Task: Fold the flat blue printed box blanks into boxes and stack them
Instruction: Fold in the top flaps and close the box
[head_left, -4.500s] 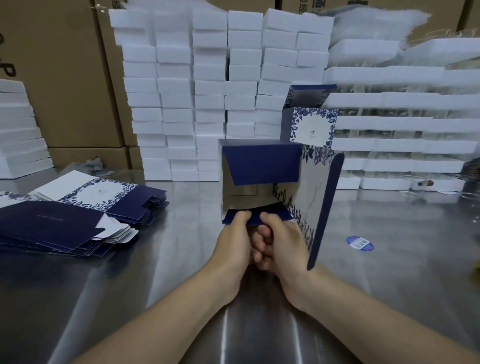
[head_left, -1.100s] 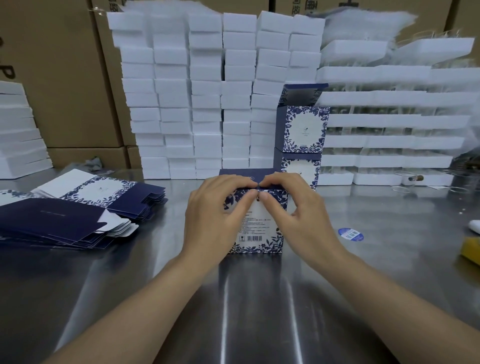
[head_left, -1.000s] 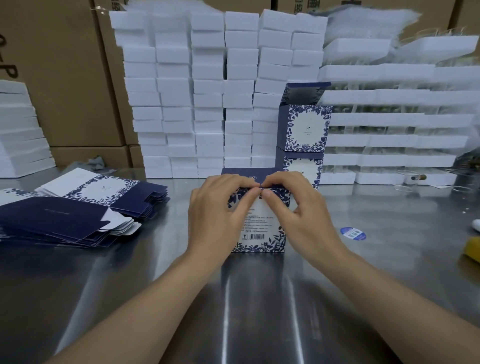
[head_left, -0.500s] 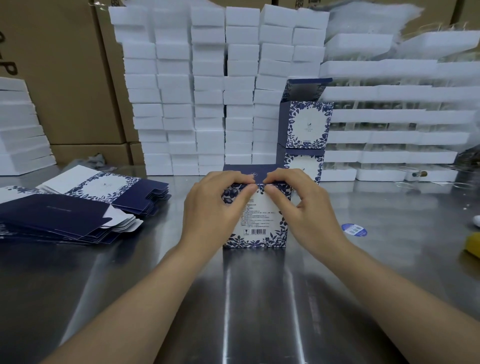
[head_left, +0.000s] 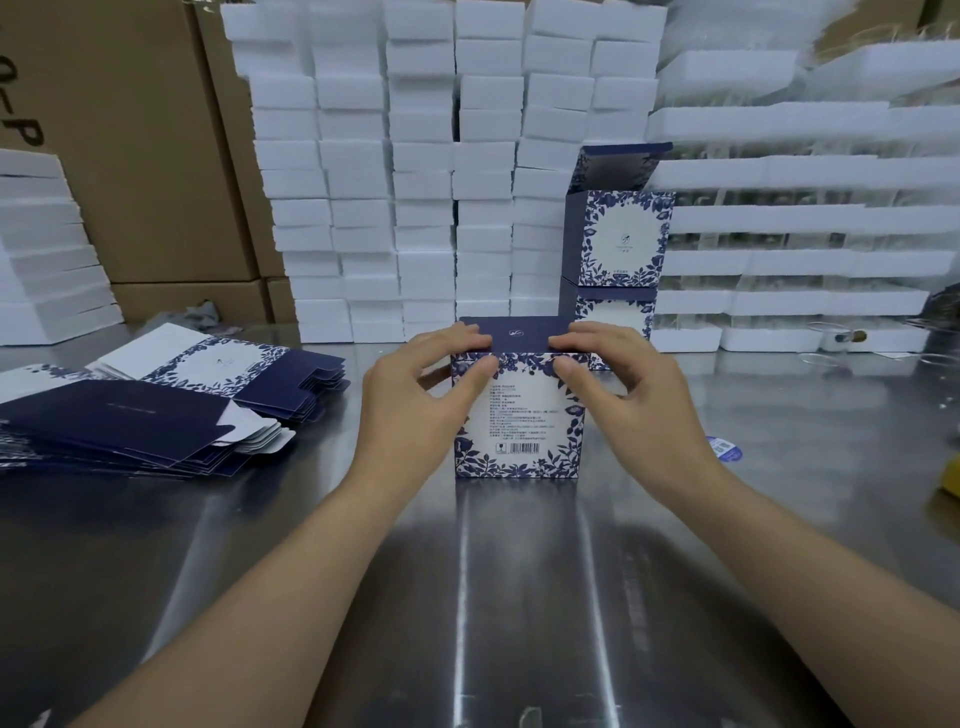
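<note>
A folded blue and white floral box (head_left: 519, 421) stands upright on the steel table (head_left: 519, 597), its barcode side facing me and its dark blue lid closed. My left hand (head_left: 415, 395) grips its top left corner, fingers on the lid and thumb on the front. My right hand (head_left: 628, 395) grips the top right corner the same way. Behind it to the right, two finished boxes (head_left: 618, 239) stand stacked, the upper one with its lid flap up. A pile of flat box blanks (head_left: 156, 405) lies fanned out on the left.
Tall stacks of white foam blocks (head_left: 426, 171) and white foam trays (head_left: 800, 223) line the back of the table. Cardboard cartons (head_left: 130, 145) stand behind on the left. A round blue sticker (head_left: 723, 448) and a yellow object (head_left: 950, 475) lie at the right.
The open box held up earlier now stands on the table with its lid closed. In the last half second my hands slid apart along the lid's front edge toward its corners.
</note>
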